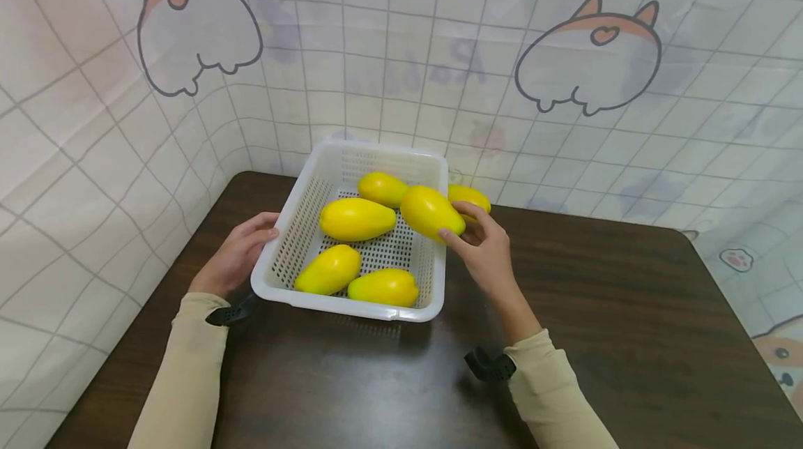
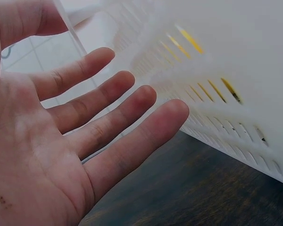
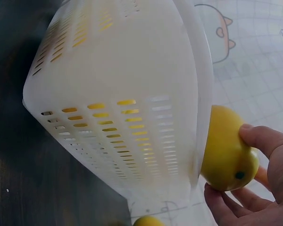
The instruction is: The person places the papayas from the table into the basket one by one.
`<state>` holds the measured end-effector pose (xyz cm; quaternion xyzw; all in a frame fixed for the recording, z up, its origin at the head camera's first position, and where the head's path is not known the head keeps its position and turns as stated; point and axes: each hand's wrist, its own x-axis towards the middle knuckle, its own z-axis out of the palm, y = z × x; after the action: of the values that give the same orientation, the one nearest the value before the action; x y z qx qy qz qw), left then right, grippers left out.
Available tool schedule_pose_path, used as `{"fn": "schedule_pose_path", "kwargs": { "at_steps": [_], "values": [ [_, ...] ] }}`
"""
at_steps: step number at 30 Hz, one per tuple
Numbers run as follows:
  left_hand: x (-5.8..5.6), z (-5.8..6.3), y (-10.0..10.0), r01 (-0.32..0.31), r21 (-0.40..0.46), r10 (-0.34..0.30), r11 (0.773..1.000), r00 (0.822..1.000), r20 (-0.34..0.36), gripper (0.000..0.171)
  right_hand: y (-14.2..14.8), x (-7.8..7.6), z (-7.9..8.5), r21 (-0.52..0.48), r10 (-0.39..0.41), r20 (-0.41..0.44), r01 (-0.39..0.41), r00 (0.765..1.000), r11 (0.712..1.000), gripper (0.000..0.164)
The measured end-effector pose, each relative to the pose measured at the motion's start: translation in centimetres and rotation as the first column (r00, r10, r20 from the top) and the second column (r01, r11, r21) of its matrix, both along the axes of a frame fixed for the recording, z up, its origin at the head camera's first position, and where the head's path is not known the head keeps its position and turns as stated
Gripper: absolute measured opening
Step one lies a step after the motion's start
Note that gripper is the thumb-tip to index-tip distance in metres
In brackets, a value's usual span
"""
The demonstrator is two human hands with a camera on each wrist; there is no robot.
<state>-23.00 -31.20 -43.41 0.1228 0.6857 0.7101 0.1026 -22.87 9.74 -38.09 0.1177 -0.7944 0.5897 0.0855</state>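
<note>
A white plastic basket [image 1: 351, 304] with slotted walls stands on the table, several yellow papayas [image 1: 357, 219] lying inside. My right hand [image 1: 486, 250] pinches the narrow end of another papaya [image 1: 433, 212] between thumb and fingers, just over the basket's right rim. In the right wrist view a small dark green spot marks the end of this papaya [image 3: 228, 150]. Against the basket's left side is my left hand [image 1: 235, 254]. Its fingers [image 2: 132, 146] are nearly straight and spread beside the outer wall, and the thumb lies at the rim.
One more papaya [image 1: 470, 196] sits outside the basket, partly hidden behind its right rim. The dark wooden table [image 1: 602, 316] reaches back to a wall covering [image 1: 401, 37] printed with a grid and cartoon animals. Each wrist carries a black strap-on device.
</note>
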Motion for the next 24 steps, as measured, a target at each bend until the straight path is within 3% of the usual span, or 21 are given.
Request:
{"fn": "schedule_pose_path", "kwargs": {
  "at_steps": [16, 24],
  "values": [
    [0.08, 0.01, 0.07, 0.0, 0.016, 0.0, 1.0, 1.0, 0.003, 0.027, -0.66, -0.41, 0.47, -0.031, 0.015, 0.001, -0.015, 1.0, 0.999, 0.04],
    [0.04, -0.04, 0.13, 0.015, 0.044, -0.015, 0.999, 1.0, 0.004, 0.027, 0.03, -0.71, 0.13, -0.034, -0.03, -0.026, 0.03, 0.999, 0.999, 0.035]
  ]
}}
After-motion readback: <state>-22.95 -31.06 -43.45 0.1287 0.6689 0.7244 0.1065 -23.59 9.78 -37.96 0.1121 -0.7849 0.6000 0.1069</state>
